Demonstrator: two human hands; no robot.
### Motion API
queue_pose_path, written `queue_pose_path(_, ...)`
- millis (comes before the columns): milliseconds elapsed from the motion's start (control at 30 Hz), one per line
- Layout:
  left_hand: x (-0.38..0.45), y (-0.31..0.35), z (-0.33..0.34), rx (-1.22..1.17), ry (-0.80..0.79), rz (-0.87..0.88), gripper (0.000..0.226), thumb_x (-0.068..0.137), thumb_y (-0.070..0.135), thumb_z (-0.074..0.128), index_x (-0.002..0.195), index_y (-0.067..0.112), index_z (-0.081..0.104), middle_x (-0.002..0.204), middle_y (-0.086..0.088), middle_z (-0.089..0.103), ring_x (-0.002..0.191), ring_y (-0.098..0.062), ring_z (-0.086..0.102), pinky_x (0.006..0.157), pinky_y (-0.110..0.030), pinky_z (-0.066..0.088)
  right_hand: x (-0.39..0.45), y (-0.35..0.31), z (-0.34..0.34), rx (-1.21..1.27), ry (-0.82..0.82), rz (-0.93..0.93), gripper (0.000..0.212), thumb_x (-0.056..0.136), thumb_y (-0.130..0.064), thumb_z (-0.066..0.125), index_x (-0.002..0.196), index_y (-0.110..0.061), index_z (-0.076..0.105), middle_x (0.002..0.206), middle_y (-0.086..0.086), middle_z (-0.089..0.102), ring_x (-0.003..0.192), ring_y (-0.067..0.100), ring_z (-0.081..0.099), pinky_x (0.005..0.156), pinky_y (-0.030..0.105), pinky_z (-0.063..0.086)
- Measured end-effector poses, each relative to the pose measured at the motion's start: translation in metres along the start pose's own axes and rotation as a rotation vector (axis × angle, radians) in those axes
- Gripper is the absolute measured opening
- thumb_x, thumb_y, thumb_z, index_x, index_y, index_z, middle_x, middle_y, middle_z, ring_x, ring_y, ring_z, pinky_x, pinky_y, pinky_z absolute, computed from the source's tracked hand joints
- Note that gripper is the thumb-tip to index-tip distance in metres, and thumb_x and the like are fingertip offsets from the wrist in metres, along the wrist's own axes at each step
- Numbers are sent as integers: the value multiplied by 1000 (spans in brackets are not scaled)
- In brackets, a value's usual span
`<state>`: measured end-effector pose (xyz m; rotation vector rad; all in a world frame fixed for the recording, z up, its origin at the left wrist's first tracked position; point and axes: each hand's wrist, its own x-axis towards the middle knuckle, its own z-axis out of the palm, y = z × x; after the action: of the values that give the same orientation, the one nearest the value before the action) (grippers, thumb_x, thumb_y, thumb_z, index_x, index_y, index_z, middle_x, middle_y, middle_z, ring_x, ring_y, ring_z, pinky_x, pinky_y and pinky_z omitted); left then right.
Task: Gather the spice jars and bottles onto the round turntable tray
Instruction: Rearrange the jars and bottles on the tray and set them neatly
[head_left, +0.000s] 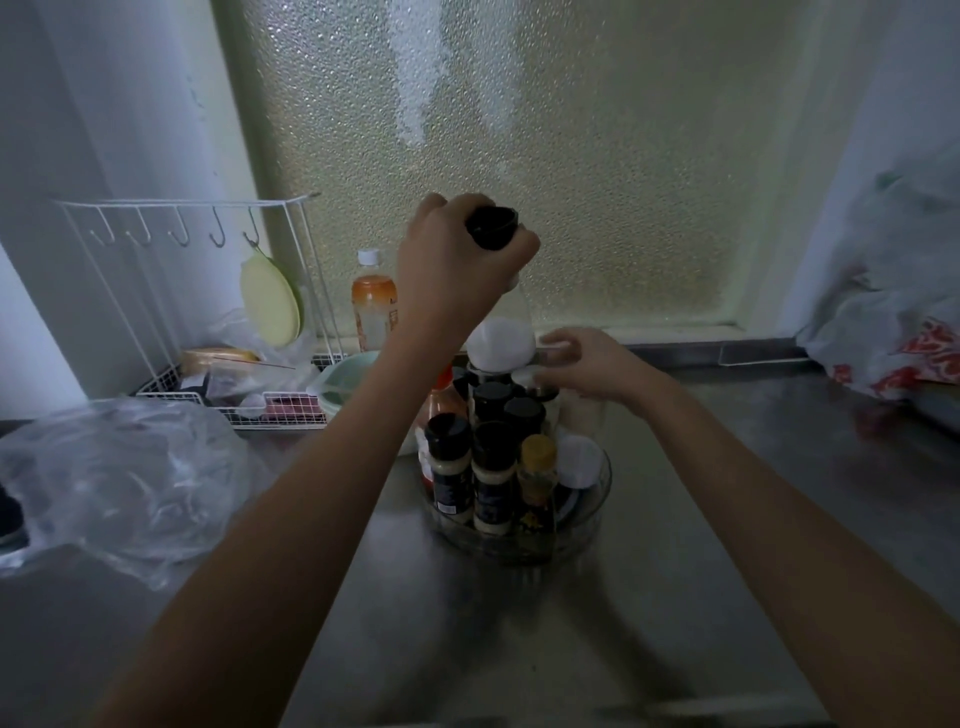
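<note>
A clear round turntable tray (592, 525) sits mid-counter, crowded with several spice jars: black-lidded ones (449, 462), a yellow-capped jar (537, 475), a red sauce bottle (441, 402) and a white-lidded jar (579, 460). My left hand (457, 265) is shut on the black cap of a tall clear bottle (501, 340) with white contents, held above the tray's back. My right hand (587, 364) rests its fingers on jars at the tray's far right; whether it grips one is unclear.
A white wire rack (208, 312) with hooks stands at back left, an orange-labelled drink bottle (373, 304) and a green bowl (337, 387) beside it. Crumpled clear plastic (119, 478) lies on the left counter. Plastic bags (893, 322) sit at far right.
</note>
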<state>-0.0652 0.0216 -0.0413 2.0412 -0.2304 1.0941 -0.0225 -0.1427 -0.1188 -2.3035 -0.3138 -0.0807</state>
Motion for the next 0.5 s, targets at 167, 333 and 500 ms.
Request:
queue_pose_path(167, -4, 9, 8, -37, -43, 37, 37, 71, 40, 64, 100, 18, 68, 94, -3, 58, 77, -13, 53, 67, -22, 39, -22, -32, -23, 294, -19, -238, 47, 84, -18, 61, 128, -31, 49, 128, -8, 56, 119, 3, 52, 74, 9, 47)
queue_pose_path(333, -10, 22, 17, -68, -99, 55, 38, 74, 40, 65, 106, 18, 66, 97, -3, 59, 82, -15, 56, 71, -23, 39, -30, -44, -18, 162, 79, -264, 52, 74, -34, 76, 118, -17, 52, 117, -2, 61, 104, 7, 61, 82, 18, 49)
queue_pose_path(500, -8, 27, 20, -228, -299, 8, 43, 90, 46, 51, 120, 16, 55, 98, -7, 65, 88, -19, 63, 71, -25, 47, -41, -25, -28, 111, 347, -218, 43, 66, -41, 80, 98, -25, 57, 88, -14, 61, 69, -8, 58, 51, 3, 39)
